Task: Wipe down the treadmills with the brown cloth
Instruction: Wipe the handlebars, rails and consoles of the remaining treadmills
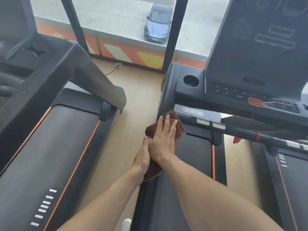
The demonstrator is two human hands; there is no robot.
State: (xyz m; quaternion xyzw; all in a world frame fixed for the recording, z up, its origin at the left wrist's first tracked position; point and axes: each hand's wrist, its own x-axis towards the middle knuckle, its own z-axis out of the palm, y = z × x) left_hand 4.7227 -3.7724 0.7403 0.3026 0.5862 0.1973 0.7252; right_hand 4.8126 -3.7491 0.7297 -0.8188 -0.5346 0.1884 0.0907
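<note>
Brown cloth [179,126] lies on the left side rail of the right-hand treadmill [191,157], near its upright; your right hand [164,139] presses it flat with straight fingers, spreading pressure for the wipe; your left hand [143,158] grips the trailing end, probably so it won't bunch or slide off.

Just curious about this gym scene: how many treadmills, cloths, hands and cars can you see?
Treadmills: 3, left, middle, right
Brown cloth: 1
Hands: 2, left hand, right hand
Cars outside the window: 1
Total: 7
</note>
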